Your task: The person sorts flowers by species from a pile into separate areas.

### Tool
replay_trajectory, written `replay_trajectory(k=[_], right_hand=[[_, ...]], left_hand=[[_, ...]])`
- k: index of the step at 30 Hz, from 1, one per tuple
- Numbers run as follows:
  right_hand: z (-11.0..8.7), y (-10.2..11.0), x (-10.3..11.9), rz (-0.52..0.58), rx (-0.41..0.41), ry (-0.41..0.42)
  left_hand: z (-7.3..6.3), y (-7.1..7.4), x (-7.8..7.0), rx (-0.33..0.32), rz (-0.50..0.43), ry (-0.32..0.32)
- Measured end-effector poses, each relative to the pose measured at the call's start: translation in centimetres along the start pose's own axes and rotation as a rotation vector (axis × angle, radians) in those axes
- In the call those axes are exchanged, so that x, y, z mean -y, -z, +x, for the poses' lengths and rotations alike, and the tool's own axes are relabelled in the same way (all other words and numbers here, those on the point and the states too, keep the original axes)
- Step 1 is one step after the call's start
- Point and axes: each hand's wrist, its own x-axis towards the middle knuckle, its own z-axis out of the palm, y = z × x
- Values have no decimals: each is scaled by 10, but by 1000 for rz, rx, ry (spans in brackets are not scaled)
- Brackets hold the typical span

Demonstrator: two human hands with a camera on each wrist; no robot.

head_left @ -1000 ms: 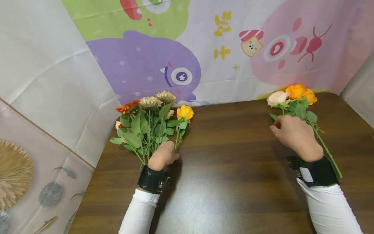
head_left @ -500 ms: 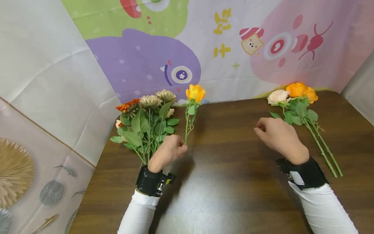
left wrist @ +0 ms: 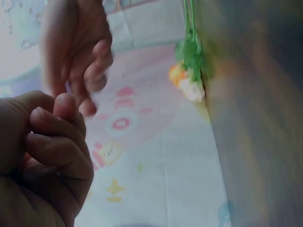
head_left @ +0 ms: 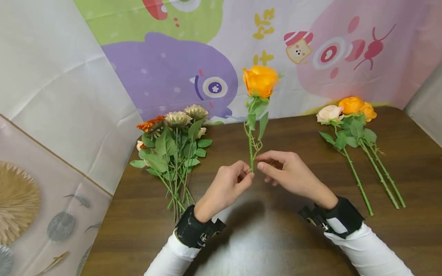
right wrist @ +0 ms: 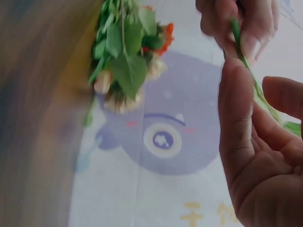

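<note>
Near the middle of the table my left hand (head_left: 224, 188) pinches the lower stem of an orange rose (head_left: 261, 81), holding it upright in the air. My right hand (head_left: 293, 174) is beside that stem, thumb and fingers apart. In the right wrist view the green stem (right wrist: 258, 91) runs between the spread thumb and fingers of my right hand (right wrist: 255, 146), which do not close on it. The left wrist view shows the curled fingers of my left hand (left wrist: 57, 146); the rose is out of that view.
A bunch of mixed flowers (head_left: 172, 149) with white, orange and pale heads lies at the table's left. On the right lie a pale pink rose (head_left: 329, 114) and orange roses (head_left: 355, 107), stems toward me. A printed cloth (head_left: 193, 76) hangs behind the brown table (head_left: 262, 237).
My left hand has lifted the orange rose from beside the left bunch and carried it rightward to the middle. My right hand has left the pale pink rose and come left to the stem.
</note>
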Motion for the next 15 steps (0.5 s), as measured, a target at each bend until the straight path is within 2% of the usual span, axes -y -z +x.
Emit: replay_trajectory(k=[3,6,12,15], right_hand=[[0,-3,-1,89,15,13],[-1,-3,-1,128,24,34],[-1,1,1,129,-8,62],[-1,10,1,101,-67,64]], left_hand=[[-2,-6,-4,9,-36,-29],[-2,-9,-6,-3,-63,-48],[0,-10,-8,-26,-52,-59],[1,-10,-9,-32,-31,-52]])
